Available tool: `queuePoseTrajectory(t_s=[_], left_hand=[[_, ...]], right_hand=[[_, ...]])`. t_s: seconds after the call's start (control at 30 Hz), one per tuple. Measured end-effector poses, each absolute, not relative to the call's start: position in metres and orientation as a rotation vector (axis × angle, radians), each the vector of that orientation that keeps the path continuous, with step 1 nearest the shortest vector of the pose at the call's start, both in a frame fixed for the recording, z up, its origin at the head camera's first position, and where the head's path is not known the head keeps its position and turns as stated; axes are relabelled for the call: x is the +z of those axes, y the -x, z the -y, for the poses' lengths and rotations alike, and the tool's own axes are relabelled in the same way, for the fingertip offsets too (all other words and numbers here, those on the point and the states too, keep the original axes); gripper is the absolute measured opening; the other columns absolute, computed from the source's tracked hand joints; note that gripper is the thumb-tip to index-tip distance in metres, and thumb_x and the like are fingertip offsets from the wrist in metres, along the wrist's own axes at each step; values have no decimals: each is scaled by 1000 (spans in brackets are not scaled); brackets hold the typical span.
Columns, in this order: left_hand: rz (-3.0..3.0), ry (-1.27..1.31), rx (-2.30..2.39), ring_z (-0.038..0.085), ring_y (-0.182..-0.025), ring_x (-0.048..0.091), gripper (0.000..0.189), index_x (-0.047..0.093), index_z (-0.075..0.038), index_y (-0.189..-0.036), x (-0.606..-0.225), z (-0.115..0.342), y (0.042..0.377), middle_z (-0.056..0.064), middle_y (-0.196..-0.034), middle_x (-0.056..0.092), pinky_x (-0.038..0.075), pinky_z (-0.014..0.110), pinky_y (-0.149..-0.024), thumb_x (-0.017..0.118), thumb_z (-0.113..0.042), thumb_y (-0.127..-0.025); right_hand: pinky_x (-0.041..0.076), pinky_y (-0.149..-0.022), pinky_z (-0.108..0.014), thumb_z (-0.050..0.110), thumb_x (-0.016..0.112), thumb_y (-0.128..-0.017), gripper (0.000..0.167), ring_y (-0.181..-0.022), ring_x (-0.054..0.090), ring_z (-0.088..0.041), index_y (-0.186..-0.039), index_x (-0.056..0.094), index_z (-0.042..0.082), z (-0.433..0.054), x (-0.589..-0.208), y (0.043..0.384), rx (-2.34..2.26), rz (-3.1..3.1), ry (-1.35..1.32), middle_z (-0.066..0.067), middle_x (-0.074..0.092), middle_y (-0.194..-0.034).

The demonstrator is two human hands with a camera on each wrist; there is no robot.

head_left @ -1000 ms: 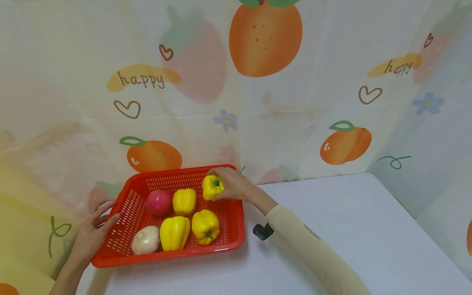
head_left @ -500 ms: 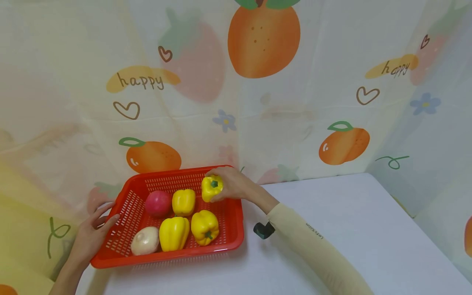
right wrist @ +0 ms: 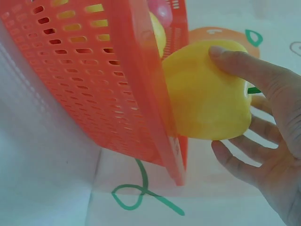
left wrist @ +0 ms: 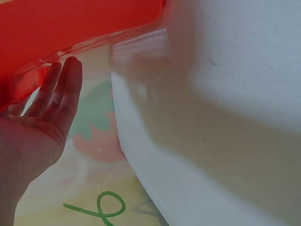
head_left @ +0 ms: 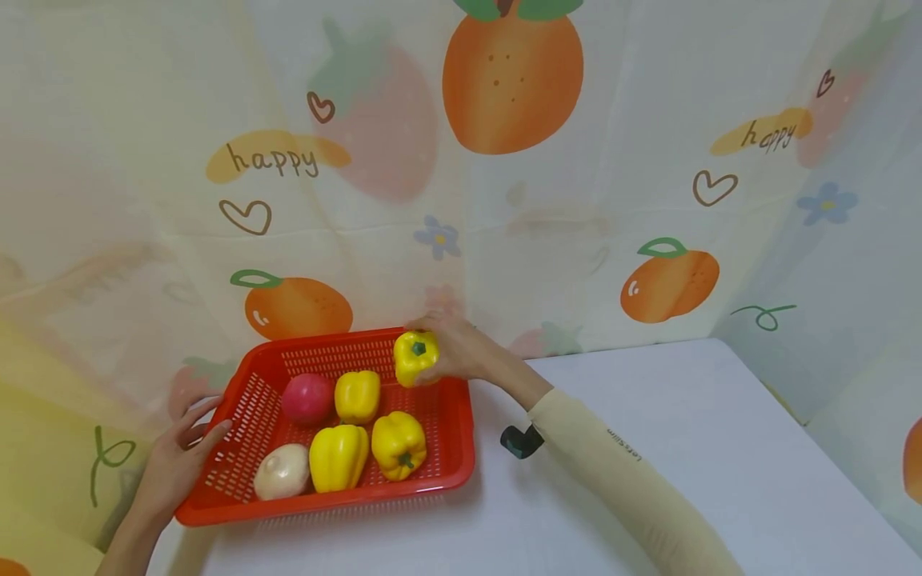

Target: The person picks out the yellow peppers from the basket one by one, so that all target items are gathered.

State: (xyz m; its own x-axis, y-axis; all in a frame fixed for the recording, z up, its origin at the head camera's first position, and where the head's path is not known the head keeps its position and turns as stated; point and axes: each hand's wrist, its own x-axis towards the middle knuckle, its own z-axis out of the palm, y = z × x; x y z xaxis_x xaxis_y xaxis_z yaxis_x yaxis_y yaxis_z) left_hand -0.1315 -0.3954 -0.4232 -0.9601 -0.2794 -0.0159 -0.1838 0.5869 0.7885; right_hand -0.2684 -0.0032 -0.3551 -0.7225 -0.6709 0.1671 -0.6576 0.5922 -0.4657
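Observation:
In the head view my right hand [head_left: 461, 348] grips a yellow bell pepper [head_left: 413, 364] over the back right corner of a red plastic basket [head_left: 461, 476]. The right wrist view shows this bell pepper [right wrist: 207, 94] at the basket's rim, thumb on one side and fingers on the other, its green stem towards the palm. At the basket's left side is my left hand [head_left: 176, 460], with the thumb at the rim and fairly straight fingers [left wrist: 70, 87] along the outer side. Inside lie three more yellow bell peppers [head_left: 338, 458], a round pink-red item [head_left: 308, 398] and a whitish rounded item [head_left: 282, 472].
The basket stands on a white table [head_left: 648, 448], near its left end. Behind the table hangs a fruit-printed cloth [head_left: 547, 272]. A small black device [head_left: 520, 442] shows beside my right sleeve [head_left: 619, 472].
My right hand, still gripping the bell pepper, has risen slightly towards the basket's back edge. My left hand stays at the left rim. The head view has shifted slightly.

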Motion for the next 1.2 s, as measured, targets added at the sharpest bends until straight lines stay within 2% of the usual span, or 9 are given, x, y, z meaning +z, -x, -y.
queuePoseTrajectory(t_s=[0.13, 0.27, 0.4, 0.5, 0.8, 0.87, 1.03, 1.2], left_hand=[[2690, -391, -1327, -10, -79, 54, 64, 37, -4, -149, -424, 396, 132, 35, -132, 49, 56, 24, -64, 55, -39, -99], [2671, -376, -1313, -12, -77, 53, 61, 40, -4, -147, -425, 397, 132, 30, -125, 54, 55, 23, -63, 58, -37, -99], [2665, -361, -1295, -14, -78, 53, 60, 42, -3, -146, -425, 397, 131, 25, -122, 57, 55, 21, -63, 59, -36, -98], [2665, -359, -1298, -13, -77, 53, 59, 42, -3, -145, -425, 397, 131, 27, -122, 56, 55, 22, -63, 58, -35, -98], [2669, -348, -1312, -14, -78, 53, 60, 41, -3, -146, -424, 395, 130, 35, -127, 52, 55, 23, -63, 57, -35, -99], [2663, -339, -1310, -14, -78, 53, 59, 42, -3, -146, -425, 396, 131, 31, -123, 56, 55, 23, -63, 58, -35, -99], [2638, -324, -1321, -10, -77, 57, 57, 44, -5, -144, -426, 397, 130, 11, -110, 63, 56, 24, -62, 60, -33, -98], [2639, -334, -1320, -11, -77, 57, 57, 45, -5, -144, -426, 398, 130, 13, -111, 63, 56, 24, -61, 61, -34, -97]], right_hand=[[48, -95, -26, 37, 87, -73, 73, -112, 53, -18, -133, 57, 8, -1, -352, 269, -819, -2788, 1187, -5, 58, -129], [46, -101, -30, 37, 88, -71, 69, -121, 47, -20, -128, 61, 9, -6, -347, 270, -815, -2805, 1238, -4, 57, -128], [46, -100, -31, 37, 88, -72, 69, -122, 48, -20, -129, 61, 10, -11, -343, 270, -803, -2816, 1211, -4, 57, -131], [48, -98, -31, 36, 87, -73, 68, -119, 52, -20, -131, 60, 11, -14, -339, 269, -789, -2814, 1176, -4, 58, -132], [47, -100, -33, 35, 87, -73, 72, -122, 52, -22, -133, 58, 9, -24, -330, 267, -772, -2826, 1162, -5, 57, -135], [47, -100, -33, 35, 87, -73, 71, -122, 52, -22, -132, 58, 8, -25, -328, 267, -774, -2832, 1168, -5, 57, -135], [45, -103, -34, 33, 87, -74, 70, -124, 51, -23, -132, 58, 7, -31, -323, 268, -782, -2831, 1186, -6, 58, -135], [44, -103, -36, 34, 87, -74, 71, -125, 50, -24, -134, 58, 7, -39, -319, 267, -779, -2827, 1165, -7, 57, -136]])
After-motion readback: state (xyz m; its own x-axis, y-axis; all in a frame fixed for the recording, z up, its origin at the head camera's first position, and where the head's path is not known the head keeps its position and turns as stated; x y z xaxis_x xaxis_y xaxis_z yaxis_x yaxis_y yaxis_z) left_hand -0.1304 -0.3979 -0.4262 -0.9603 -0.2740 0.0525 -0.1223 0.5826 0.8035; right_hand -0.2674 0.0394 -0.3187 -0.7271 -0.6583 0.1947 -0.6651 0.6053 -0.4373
